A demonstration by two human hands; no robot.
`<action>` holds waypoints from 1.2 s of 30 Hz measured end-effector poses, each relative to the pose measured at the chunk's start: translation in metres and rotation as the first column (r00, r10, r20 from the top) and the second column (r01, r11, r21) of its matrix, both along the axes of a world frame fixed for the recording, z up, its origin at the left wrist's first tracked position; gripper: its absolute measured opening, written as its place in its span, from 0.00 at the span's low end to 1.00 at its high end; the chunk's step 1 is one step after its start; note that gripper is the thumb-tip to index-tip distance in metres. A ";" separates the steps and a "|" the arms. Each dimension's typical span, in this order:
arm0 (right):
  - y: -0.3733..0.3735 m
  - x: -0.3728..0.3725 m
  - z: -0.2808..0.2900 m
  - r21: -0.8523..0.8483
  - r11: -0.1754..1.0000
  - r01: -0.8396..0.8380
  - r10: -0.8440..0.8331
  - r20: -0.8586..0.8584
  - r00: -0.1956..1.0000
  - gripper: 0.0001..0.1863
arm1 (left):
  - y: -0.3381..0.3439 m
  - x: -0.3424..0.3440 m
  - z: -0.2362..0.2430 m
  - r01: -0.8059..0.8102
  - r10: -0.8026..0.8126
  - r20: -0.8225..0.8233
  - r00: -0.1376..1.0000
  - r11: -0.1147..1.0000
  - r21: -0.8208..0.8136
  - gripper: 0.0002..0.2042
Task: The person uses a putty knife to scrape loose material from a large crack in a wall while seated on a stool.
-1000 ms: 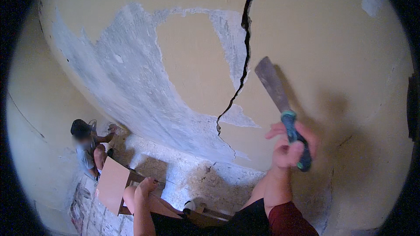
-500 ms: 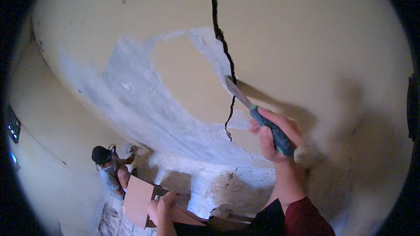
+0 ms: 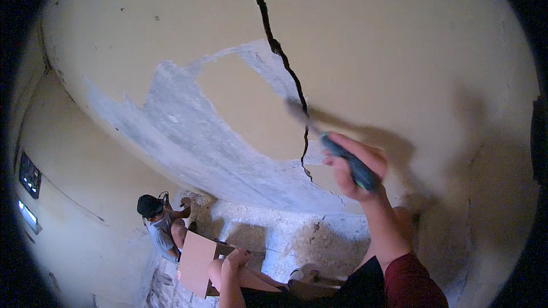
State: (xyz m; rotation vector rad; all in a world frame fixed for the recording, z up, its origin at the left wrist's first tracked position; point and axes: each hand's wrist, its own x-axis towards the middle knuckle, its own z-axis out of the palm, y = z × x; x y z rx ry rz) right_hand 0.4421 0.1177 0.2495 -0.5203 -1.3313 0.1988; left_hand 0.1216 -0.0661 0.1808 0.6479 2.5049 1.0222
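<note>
My right hand [image 3: 357, 168] is closed round the dark blue-green handle of a putty knife [image 3: 349, 161]. Its metal blade, blurred by motion, points up and left across a long black crack [image 3: 297, 85] in a beige wall. The tip is by the crack's left edge, beside a scraped, pale grey patch [image 3: 182, 108]. Low down, my left hand [image 3: 235, 259] has its fingers curled beside my bare leg, close to a flat pinkish board [image 3: 197, 262] with a brown underside. What those fingers close on is hidden.
At lower left another person [image 3: 162, 228] in a dark cap and grey shirt crouches by the wall's foot. The floor [image 3: 337, 245] is rough and whitish. A dark panel [image 3: 29, 175] is on the left wall. A thin crack continues down the wall below the blade.
The view has shifted, so the wall's lower part, the person and the board appear farther right. The putty knife stays at the crack in my right hand, its blade now blurred.
</note>
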 end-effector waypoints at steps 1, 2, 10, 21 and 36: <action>0.009 0.000 -0.002 -0.066 0.995 -0.080 0.088 0.126 0.988 0.19 | 0.001 -0.001 -0.004 0.008 -0.009 -0.008 1.000 1.000 -0.017 0.24; 0.009 -0.002 -0.001 -0.056 0.996 -0.070 0.081 0.223 0.971 0.20 | 0.002 -0.003 -0.007 0.011 -0.011 -0.025 1.000 1.000 -0.029 0.24; -0.011 0.008 0.006 0.129 0.973 0.194 -0.212 0.150 0.966 0.15 | 0.007 -0.001 -0.022 0.049 -0.053 -0.062 0.997 0.996 -0.074 0.24; -0.013 0.005 0.001 0.066 0.988 0.139 -0.147 0.139 0.979 0.14 | 0.006 -0.002 -0.015 0.041 -0.053 -0.120 0.991 0.994 -0.099 0.24; -0.029 0.014 -0.002 -0.122 0.986 -0.110 0.079 -0.234 0.969 0.16 | 0.003 0.004 -0.013 0.019 -0.041 -0.171 0.984 0.991 -0.129 0.24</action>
